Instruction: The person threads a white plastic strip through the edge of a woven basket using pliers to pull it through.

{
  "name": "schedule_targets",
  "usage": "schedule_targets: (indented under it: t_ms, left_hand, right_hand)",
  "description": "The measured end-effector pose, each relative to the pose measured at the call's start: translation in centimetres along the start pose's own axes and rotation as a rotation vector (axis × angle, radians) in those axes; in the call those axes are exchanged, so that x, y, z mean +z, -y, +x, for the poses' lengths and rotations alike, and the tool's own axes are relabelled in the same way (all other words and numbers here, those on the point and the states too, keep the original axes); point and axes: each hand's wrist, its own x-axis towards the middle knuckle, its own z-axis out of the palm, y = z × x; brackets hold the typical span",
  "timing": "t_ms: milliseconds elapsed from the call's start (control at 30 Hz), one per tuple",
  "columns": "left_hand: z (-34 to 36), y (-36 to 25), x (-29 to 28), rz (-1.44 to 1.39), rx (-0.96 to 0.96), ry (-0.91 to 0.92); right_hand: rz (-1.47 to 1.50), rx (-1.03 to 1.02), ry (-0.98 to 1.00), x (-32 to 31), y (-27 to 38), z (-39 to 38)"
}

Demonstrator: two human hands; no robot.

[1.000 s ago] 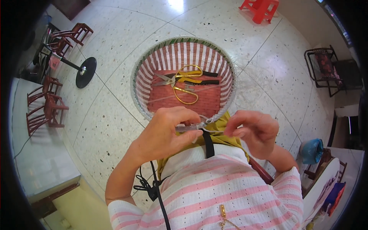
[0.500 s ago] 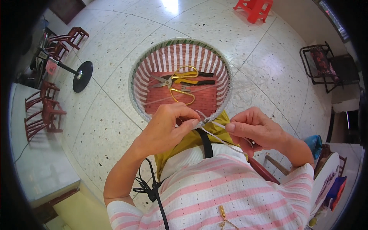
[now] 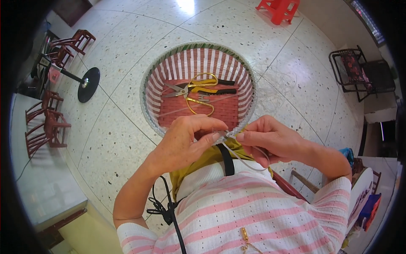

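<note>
A round woven basket (image 3: 149, 84) with red-brown and white stripes stands before my lap, its grey-white rim wrapped with strip. At its near edge my left hand (image 3: 182, 142) is closed, thumb and forefinger pinching the wrapped rim; their exact grip is partly hidden. My right hand (image 3: 272, 139) pinches a thin white plastic strip (image 3: 247, 167) beside the left fingertips. From the rim the strip hangs in a loop below my right hand. On the basket's red bottom lie gold-handled scissors (image 3: 198, 111) across a yellow-and-black cutting tool (image 3: 213, 90) and a small grey metal piece (image 3: 203, 98).
Loose clear strips (image 3: 277, 86) lie on the speckled floor right of the basket. A red plastic stool (image 3: 279, 10) is at the far right, a folding chair (image 3: 359, 74) farther right. Wooden chairs (image 3: 53, 127) and a round-based stand (image 3: 89, 84) are left. A black cord (image 3: 169, 211) hangs over my shirt.
My right hand has moved left, close to the left fingertips, and the small loop of strip at the rim has drawn in. My left hand stays nearly in place.
</note>
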Motion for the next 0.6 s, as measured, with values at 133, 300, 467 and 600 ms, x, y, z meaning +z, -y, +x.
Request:
schedule_targets:
  t_ms: [133,300,467,600]
  left_hand:
    - [0.7,-0.2,-0.6,0.055,0.028,0.049]
    - [2.0,0.2,-0.7,0.003,0.036,0.127]
    - [1.8,0.4,-0.6,0.181,0.007,-0.004]
    - [2.1,0.3,-0.5,0.357,-0.074,-0.062]
  right_hand:
    - [-0.015,-0.010,0.003,-0.6,0.1,1.2]
    - [-0.182,-0.059,-0.040,-0.4,0.6,1.3]
    - [-0.606,-0.576,-0.292,-1.3,1.4,2.4]
    - [-1.013,-0.588,-0.188,-1.8,3.8,4.7]
